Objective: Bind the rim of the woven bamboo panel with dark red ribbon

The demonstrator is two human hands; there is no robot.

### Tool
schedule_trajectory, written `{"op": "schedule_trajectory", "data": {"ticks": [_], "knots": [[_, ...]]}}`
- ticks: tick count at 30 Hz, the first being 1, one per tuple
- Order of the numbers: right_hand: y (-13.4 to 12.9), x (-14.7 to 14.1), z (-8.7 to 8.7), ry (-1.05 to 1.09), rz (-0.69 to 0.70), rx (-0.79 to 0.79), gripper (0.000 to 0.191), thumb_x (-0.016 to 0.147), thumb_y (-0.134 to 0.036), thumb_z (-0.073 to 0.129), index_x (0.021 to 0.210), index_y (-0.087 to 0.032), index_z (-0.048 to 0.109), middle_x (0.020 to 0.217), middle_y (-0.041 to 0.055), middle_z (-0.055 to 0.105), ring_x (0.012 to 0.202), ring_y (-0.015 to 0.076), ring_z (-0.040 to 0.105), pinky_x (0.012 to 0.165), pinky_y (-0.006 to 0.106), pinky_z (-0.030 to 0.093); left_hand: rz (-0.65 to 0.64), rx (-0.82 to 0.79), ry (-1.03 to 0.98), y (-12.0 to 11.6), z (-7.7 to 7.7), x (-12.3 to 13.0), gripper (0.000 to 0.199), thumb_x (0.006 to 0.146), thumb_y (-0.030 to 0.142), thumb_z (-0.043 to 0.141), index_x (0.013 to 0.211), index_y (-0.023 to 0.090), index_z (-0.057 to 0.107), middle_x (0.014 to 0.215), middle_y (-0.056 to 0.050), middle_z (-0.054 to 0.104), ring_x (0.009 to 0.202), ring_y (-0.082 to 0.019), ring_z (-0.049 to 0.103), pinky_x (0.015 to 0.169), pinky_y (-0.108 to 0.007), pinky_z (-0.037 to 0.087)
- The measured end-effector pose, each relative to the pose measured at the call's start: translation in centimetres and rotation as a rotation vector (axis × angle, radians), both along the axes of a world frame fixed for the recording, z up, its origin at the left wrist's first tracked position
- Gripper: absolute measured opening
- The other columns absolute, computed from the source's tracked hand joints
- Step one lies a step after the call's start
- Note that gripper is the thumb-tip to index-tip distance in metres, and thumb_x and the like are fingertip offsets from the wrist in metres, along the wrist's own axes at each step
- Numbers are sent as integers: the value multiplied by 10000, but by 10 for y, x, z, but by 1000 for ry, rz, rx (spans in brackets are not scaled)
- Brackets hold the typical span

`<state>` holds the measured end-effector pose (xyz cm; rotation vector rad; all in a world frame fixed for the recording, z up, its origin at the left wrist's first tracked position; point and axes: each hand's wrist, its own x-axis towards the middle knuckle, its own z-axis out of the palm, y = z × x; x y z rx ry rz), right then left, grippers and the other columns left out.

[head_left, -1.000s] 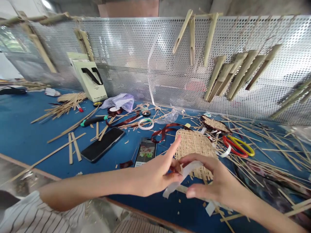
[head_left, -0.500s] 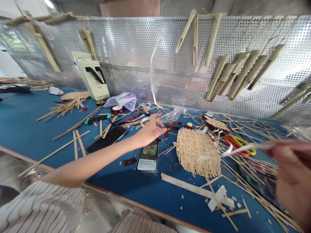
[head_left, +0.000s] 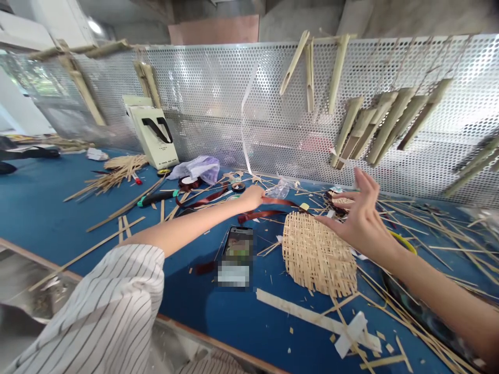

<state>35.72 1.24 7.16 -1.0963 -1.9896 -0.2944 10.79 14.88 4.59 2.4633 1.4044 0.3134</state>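
Note:
My left hand (head_left: 252, 197) is closed on a dark brown ribbon (head_left: 286, 203), which stretches right from the fingers toward the woven piece. A lower length of the ribbon lies just below the hand. My right hand (head_left: 360, 213) is raised with thumb and fingers spread, its thumb tip near the ribbon's far end and the top edge of the woven bamboo mat (head_left: 319, 254). By its fingertips shows a small white strip (head_left: 341, 157); whether it sticks to a finger I cannot tell. Below my left forearm lies a phone (head_left: 236, 254) with its screen lit.
Bamboo strips (head_left: 424, 322) are strewn over the blue table (head_left: 218, 332). A green-and-black-handled tool (head_left: 158, 197), a purple plastic bag (head_left: 198, 169) and a pale box (head_left: 156, 135) stand left of centre. Behind rises a perforated metal panel (head_left: 210, 104) hung with bamboo pieces.
My left hand has closed on the brown ribbon. My right hand has moved left and up from the right edge, and the long white strip it held is no longer between its fingers.

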Motion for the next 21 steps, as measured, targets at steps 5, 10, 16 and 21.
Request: {"op": "schedule_trajectory", "data": {"ticks": [5,10,16,21], "knots": [[58,-27,10,102,111,-98,1222,642,-478,770,1432,-182,-114,1402,219,-3,1014,305,516,900,474,457,-66,-59,-227,5,58,-21,238,893,98,413,1057,70,583,945,-100,676,832,-129,643,779,-296,520],[99,-80,24,358,342,-231,1230,560,-403,806,1407,-208,-65,1406,178,-46,1059,296,496,850,443,510,-167,-96,-383,-13,93,-36,203,855,173,508,1013,81,596,918,-103,697,759,-117,654,711,-264,530],[91,-102,42,557,418,-438,1085,579,-324,783,1382,-178,68,1387,194,173,894,227,582,694,343,580,-235,24,-481,-41,107,-58,188,806,249,578,888,97,654,758,-77,686,648,-131,643,636,-280,516],[89,-88,56,754,482,-563,922,474,-278,843,1223,-211,309,1383,145,235,927,232,586,733,347,580,-135,206,-369,-54,111,-80,212,803,271,580,908,121,687,716,-49,693,641,-124,631,637,-255,474]]}}
